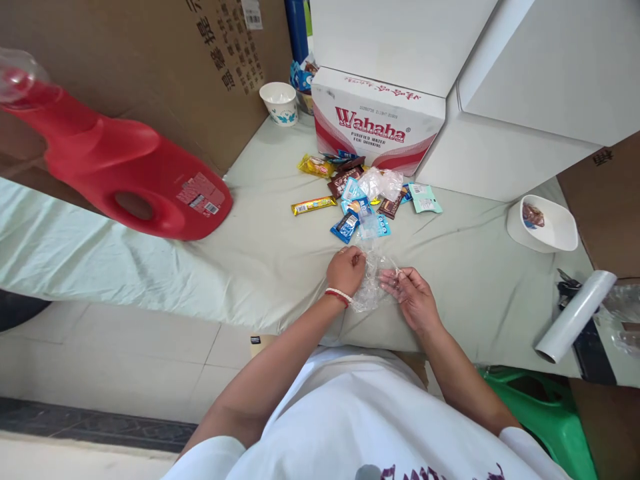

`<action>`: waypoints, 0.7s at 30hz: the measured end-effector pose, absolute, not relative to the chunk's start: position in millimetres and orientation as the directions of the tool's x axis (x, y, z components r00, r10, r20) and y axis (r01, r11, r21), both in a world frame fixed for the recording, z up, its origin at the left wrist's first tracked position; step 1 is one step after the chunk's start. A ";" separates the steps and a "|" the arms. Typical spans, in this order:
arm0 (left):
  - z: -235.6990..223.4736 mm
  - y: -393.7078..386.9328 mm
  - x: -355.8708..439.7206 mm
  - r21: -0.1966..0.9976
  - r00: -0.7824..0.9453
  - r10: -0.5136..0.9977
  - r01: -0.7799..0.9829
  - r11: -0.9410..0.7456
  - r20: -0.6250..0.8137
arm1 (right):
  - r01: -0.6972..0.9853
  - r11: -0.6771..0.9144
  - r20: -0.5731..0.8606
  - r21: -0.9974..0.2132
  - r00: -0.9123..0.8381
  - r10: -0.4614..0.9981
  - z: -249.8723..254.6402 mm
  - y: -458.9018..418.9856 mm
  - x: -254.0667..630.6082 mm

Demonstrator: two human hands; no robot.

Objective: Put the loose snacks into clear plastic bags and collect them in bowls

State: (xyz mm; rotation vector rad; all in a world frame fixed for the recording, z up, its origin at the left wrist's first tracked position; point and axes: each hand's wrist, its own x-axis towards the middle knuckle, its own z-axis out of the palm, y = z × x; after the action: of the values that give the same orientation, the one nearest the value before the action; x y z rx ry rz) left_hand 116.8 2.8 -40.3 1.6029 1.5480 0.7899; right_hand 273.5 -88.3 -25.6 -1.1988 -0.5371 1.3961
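A crinkled clear plastic bag [369,293] is stretched between my two hands near the front of the cloth-covered table. My left hand [347,269], with bracelets at the wrist, is closed on the bag's left side. On the other side my right hand [413,297] pinches the bag between thumb and fingers. Just beyond them lies a pile of wrapped snacks: a blue packet [345,227], a yellow stick packet [313,205], a yellow packet [316,165], a brown packet [391,204] and a pale green packet [425,199]. Another crumpled clear bag [381,183] rests on the pile.
Behind the snacks stands a Wahaha water box [373,123], with a paper cup [280,103] to its left. A large red jug [135,167] stands at left. At right are a white bowl [543,227] holding a wrapper and a plastic-film roll [575,317]; below, a green stool [545,413].
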 end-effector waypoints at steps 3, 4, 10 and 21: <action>-39.6 3.3 102.5 0.991 0.013 0.992 0.059 0.123 -0.124 | -0.455 -0.194 -0.352 -0.869 0.291 0.890 -25.3 -91.6 287.3; -36.9 2.0 95.5 0.981 0.025 0.986 -0.092 0.169 -0.167 | -0.455 -0.184 -0.356 -0.872 0.328 0.875 -25.5 -93.1 292.6; -18.8 -12.5 61.0 0.795 0.223 0.911 -0.445 0.413 -0.348 | -0.329 -0.256 -0.376 -0.909 0.381 0.845 -30.3 -106.2 315.8; -10.0 -30.6 80.2 0.945 0.286 0.925 -0.138 0.297 -0.249 | 0.536 0.133 0.149 -0.834 -0.013 0.989 23.4 -75.2 302.9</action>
State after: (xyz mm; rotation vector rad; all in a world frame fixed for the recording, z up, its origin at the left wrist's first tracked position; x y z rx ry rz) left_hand 80.2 -30.6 -10.0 0.9925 1.0065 0.8941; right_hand 302.9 -75.2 23.4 -1.5007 -1.6510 0.7524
